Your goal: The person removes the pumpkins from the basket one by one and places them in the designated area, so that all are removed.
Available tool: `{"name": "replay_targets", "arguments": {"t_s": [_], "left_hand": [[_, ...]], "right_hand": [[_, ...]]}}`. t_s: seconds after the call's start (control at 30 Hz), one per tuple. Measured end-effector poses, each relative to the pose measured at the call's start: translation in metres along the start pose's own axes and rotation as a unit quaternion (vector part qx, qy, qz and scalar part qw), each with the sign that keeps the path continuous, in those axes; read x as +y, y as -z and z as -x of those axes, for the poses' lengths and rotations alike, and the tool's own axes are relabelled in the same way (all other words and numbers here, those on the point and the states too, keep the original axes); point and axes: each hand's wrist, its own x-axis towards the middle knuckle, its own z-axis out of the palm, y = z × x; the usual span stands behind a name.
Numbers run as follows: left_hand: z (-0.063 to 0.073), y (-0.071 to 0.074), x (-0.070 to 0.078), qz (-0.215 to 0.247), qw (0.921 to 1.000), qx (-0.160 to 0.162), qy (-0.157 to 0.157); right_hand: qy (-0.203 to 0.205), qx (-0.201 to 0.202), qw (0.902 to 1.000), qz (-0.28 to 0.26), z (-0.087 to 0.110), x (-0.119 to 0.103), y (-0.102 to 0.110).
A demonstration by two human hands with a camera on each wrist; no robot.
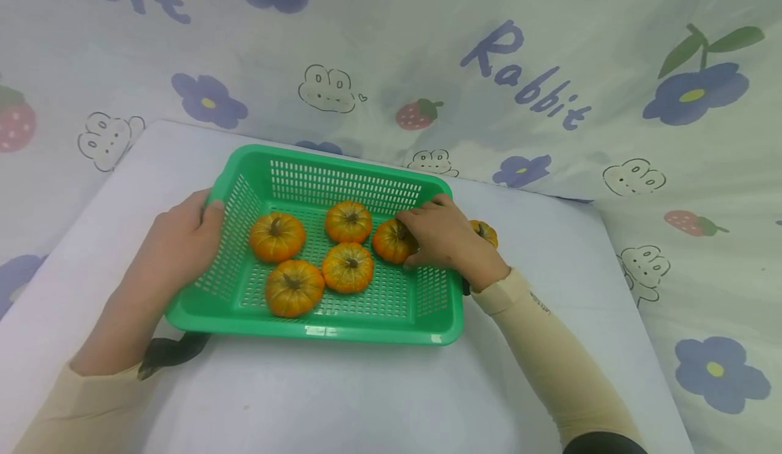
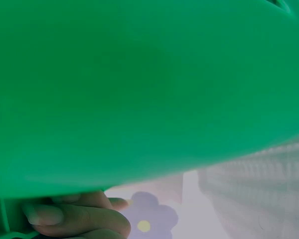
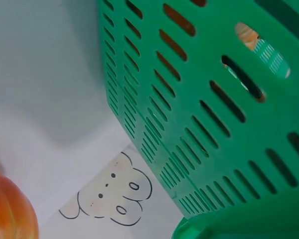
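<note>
A green plastic basket [image 1: 318, 334] with slotted walls stands over the white table, holding several small orange pumpkins [image 1: 276, 237]. My left hand [image 1: 186, 240] grips its left rim, thumb on top; in the left wrist view curled fingers [image 2: 84, 219] show below the green plastic. Reaching over the right rim, my right hand [image 1: 441, 233] holds a pumpkin [image 1: 391, 242] at the right end inside the basket, thumb and fingers at its side and top. In the right wrist view the basket's slotted side wall [image 3: 189, 114] fills the right part, and the hand is hidden behind it.
Another pumpkin [image 1: 485, 232] lies on the table outside the basket, partly covered by my right wrist; it also shows at the right wrist view's edge. A patterned cloth [image 1: 379, 40] with rabbits and flowers hangs behind the white tabletop [image 1: 366, 393].
</note>
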Motion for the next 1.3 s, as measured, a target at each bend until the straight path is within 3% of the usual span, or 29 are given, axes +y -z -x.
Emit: {"name": "replay_targets", "arguments": {"t_s": [0.5, 1.3], "left_hand": [[-0.0021, -0.001, -0.003, -0.011, 0.9999, 0.005, -0.006], [-0.001, -0.0003, -0.0009, -0.009, 0.9999, 0.005, -0.002]], "right_hand": [[-0.002, 0.031, 0.9995, -0.006, 0.001, -0.0006, -0.0045], [0.003, 0.09, 0.9939, -0.064, 0.0027, 0.0013, -0.0087]]}}
